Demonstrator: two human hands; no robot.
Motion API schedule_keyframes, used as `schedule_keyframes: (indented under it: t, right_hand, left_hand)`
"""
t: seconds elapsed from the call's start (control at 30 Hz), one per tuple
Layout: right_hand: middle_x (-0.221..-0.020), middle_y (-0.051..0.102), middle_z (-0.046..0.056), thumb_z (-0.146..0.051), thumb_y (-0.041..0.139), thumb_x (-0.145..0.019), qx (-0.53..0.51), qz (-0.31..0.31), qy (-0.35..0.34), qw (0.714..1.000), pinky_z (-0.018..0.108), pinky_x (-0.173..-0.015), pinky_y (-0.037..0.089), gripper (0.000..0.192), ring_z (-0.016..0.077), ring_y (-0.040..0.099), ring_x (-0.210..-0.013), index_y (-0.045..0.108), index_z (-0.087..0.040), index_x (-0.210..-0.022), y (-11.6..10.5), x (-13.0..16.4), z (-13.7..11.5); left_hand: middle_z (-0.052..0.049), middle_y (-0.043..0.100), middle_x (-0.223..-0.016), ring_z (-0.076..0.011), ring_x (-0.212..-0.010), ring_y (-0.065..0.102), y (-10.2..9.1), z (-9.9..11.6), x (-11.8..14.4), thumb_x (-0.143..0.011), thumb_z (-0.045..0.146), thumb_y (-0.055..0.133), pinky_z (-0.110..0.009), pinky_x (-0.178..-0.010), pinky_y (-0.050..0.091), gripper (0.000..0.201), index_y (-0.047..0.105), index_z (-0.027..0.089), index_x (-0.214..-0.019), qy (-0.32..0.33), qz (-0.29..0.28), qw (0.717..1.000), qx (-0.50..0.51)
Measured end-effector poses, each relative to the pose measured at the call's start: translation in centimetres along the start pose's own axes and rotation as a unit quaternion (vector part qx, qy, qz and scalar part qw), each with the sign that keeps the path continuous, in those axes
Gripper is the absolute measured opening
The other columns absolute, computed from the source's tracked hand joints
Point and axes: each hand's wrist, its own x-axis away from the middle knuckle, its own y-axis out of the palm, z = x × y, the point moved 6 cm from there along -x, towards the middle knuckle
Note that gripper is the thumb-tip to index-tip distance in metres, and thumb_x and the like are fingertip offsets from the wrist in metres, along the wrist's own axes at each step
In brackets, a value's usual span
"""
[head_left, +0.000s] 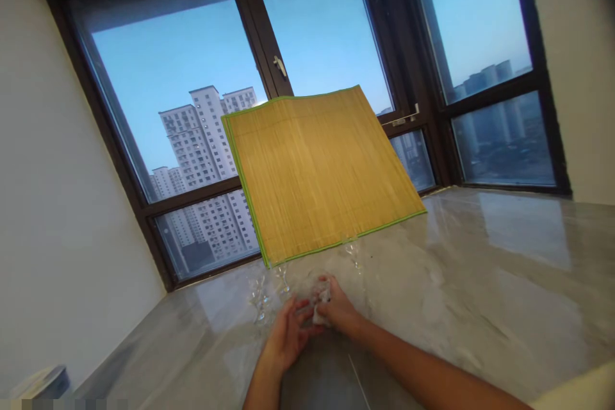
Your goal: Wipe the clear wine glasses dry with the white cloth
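My right hand [339, 307] is closed on a crumpled white cloth or tissue [321, 312], low over the stone surface. Just beside it, my left hand [289, 332] has its fingers spread and slightly curved toward the cloth. Whether a clear piece of glassware is also between the hands, I cannot make out. To the left of the hands stand small clear stemmed glasses [259, 298], with another clear glass [282, 278] close by. A further clear glass [354, 251] is beyond my right hand, in front of the mat.
A yellow bamboo mat [327, 170] with green edging leans upright against the dark-framed window [250, 19]. The glossy grey marble surface [480, 288] reaches the window and the left wall [62, 173]. A partly visible round object [43, 384] is at bottom left.
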Motion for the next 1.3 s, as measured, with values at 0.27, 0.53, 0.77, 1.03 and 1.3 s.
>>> schedule_keyframes:
  t: [0.27, 0.53, 0.77, 1.03, 1.3]
  right_hand:
    - [-0.086, 0.064, 0.001, -0.011, 0.054, -0.067, 0.245, 0.258, -0.004, 0.935, 0.027, -0.067, 0.044, 0.068, 0.0199, 0.064, -0.078, 0.038, -0.020, -0.132, -6.6, -0.9, -1.0]
    - [-0.102, 0.069, 0.011, -0.014, 0.051, -0.077, 0.315, 0.355, 0.051, 0.879, 0.031, -0.081, 0.046, 0.066, 0.0261, 0.068, -0.099, 0.039, -0.015, -0.141, -10.4, -1.1, -2.6]
    - [-0.104, 0.070, 0.016, -0.020, 0.050, -0.082, 0.349, 0.373, 0.070, 0.856, 0.035, -0.080, 0.048, 0.063, 0.0291, 0.069, -0.101, 0.037, -0.014, -0.143, -12.3, -1.5, -3.1]
    - [-0.105, 0.070, 0.019, -0.025, 0.050, -0.085, 0.363, 0.378, 0.078, 0.848, 0.037, -0.078, 0.049, 0.064, 0.0321, 0.069, -0.102, 0.034, -0.012, -0.146, -13.3, -1.9, -3.2]
    - [-0.110, 0.069, 0.021, -0.027, 0.052, -0.082, 0.368, 0.369, 0.073, 0.851, 0.039, -0.082, 0.049, 0.071, 0.0347, 0.067, -0.106, 0.033, -0.011, -0.148, -14.3, -2.6, -2.9]
  left_hand:
    - [0.007, 0.047, -0.055, -0.0075, -0.038, 0.046, -8.7, 3.4, 1.2, -0.081, 0.018, 0.056, -0.017, -0.038, 0.030, 0.013, 0.048, 0.019, -0.071, 0.266, 0.404, 0.859, 0.167]
    - [0.007, 0.051, -0.069, -0.0107, -0.051, 0.061, -10.6, 4.4, 1.6, -0.066, 0.005, 0.062, -0.020, -0.050, 0.048, 0.032, 0.042, 0.023, -0.084, 0.318, 0.434, 0.819, 0.202]
    - [0.005, 0.057, -0.080, -0.0154, -0.069, 0.071, -10.1, 4.7, 0.2, -0.061, -0.002, 0.057, -0.026, -0.068, 0.057, 0.047, 0.039, 0.026, -0.095, 0.303, 0.316, 0.867, 0.238]
    - [0.003, 0.061, -0.083, -0.0173, -0.077, 0.070, -10.8, 4.4, -0.9, -0.060, -0.001, 0.058, -0.032, -0.076, 0.059, 0.047, 0.040, 0.026, -0.093, 0.278, 0.284, 0.884, 0.248]
    - [0.002, 0.057, -0.074, -0.0122, -0.064, 0.063, -9.0, 4.6, 0.1, -0.073, 0.010, 0.060, -0.025, -0.065, 0.058, 0.021, 0.058, 0.022, -0.090, 0.272, 0.279, 0.892, 0.230]
